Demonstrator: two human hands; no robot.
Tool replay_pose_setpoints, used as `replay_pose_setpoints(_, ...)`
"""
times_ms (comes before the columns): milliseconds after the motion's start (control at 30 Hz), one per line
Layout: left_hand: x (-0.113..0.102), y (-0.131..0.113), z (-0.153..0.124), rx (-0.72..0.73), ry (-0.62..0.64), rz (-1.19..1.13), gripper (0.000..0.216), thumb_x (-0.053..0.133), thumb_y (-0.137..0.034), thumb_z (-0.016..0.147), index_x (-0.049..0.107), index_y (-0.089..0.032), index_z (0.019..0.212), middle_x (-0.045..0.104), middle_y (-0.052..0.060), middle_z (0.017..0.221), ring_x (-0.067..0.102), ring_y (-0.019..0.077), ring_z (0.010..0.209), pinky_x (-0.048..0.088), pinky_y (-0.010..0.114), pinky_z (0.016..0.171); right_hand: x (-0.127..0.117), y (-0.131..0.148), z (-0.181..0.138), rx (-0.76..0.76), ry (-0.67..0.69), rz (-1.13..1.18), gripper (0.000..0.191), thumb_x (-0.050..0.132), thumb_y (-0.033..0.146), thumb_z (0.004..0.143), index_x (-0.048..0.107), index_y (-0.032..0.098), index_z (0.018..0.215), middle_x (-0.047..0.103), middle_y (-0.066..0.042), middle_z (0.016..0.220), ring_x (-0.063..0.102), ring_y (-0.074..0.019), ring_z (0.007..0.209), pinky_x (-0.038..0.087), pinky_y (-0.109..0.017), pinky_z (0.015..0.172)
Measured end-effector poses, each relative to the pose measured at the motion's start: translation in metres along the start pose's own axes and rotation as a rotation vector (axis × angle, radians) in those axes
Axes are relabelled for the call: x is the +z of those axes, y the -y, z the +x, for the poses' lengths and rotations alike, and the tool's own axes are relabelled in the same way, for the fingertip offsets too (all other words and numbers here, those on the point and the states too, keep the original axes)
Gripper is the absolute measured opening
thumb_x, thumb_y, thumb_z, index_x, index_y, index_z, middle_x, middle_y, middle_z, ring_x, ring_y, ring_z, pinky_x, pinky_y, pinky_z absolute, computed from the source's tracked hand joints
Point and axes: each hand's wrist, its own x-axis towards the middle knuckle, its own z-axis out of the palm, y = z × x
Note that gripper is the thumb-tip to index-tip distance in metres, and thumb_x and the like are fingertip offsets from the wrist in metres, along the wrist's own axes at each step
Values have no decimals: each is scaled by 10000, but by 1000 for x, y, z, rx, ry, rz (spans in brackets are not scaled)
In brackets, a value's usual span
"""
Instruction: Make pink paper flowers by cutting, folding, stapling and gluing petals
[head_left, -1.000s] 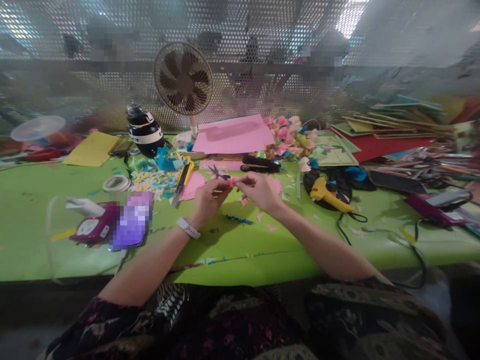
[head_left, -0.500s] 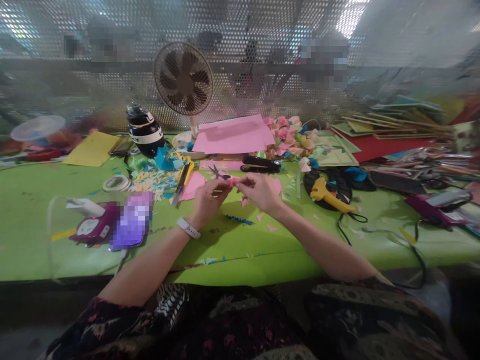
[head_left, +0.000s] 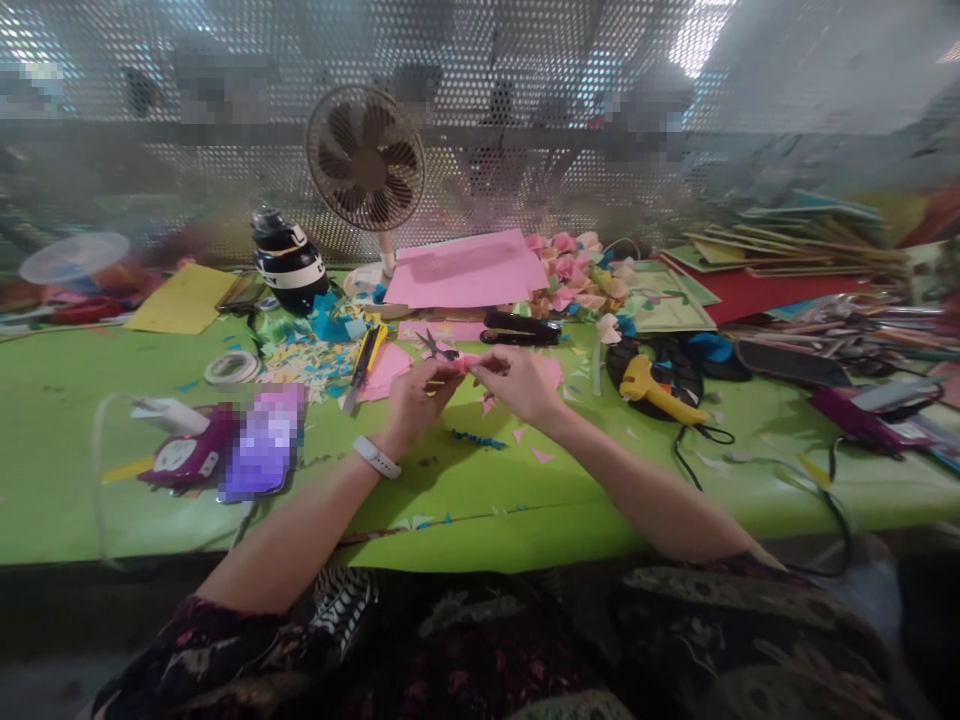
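Between my two hands is a small piece of pink paper point(head_left: 466, 363), pinched from both sides; its exact shape is mostly hidden by the fingers. My left hand point(head_left: 420, 395) is closed on its left side, with a white band on the wrist. Thumb and fingers of my right hand point(head_left: 517, 382) pinch it from the right. Just beyond the fingertips lie dark-handled scissors point(head_left: 435, 345) with their blades apart. A yellow-and-black paper cutter point(head_left: 366, 365) rests on pink paper left of my left hand. Behind my right hand lies a black stapler point(head_left: 520, 328).
A yellow glue gun point(head_left: 660, 392) rests on a black round stand at right, its cord trailing forward. A fan point(head_left: 367, 160), dark bottle point(head_left: 289, 265) and large pink sheet point(head_left: 469, 270) stand behind. At left are a phone point(head_left: 262, 440), power socket block point(head_left: 187, 455) and tape roll point(head_left: 232, 368).
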Motion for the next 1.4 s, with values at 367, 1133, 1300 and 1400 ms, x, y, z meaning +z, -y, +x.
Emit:
replay_pose_setpoints(367,1,-3,1,-69,-6,-21,250,715,-428,840,704,-179,857,758,55,814,722,150,680,622,276,640,1,-5,2,-54,-15,-10,184,657,318,882,685,166,782,732,-44,727,653,-124,534,512,-256,530)
replay_pose_setpoints(1133,-4,-9,4,-175,-9,-133,273,767,-405,785,701,-163,893,765,83,852,738,174,788,622,271,662,3,-8,4,-181,-132,-165,176,669,332,809,633,192,908,704,-36,802,580,-125,581,440,-265,580)
replay_pose_setpoints(1300,-5,-9,5,-163,-37,-111,269,766,-406,782,697,-162,868,742,62,806,707,143,734,592,220,598,2,-7,2,-228,-77,-121,163,646,322,823,645,175,894,704,-54,830,567,-116,571,448,-269,576)
replay_pose_setpoints(1400,-6,-9,5,-154,-42,-110,265,764,-407,788,697,-162,861,738,62,802,693,135,715,578,213,587,2,-7,2,-282,-65,-117,156,643,319,831,655,168,867,701,-67,837,563,-120,588,455,-274,583)
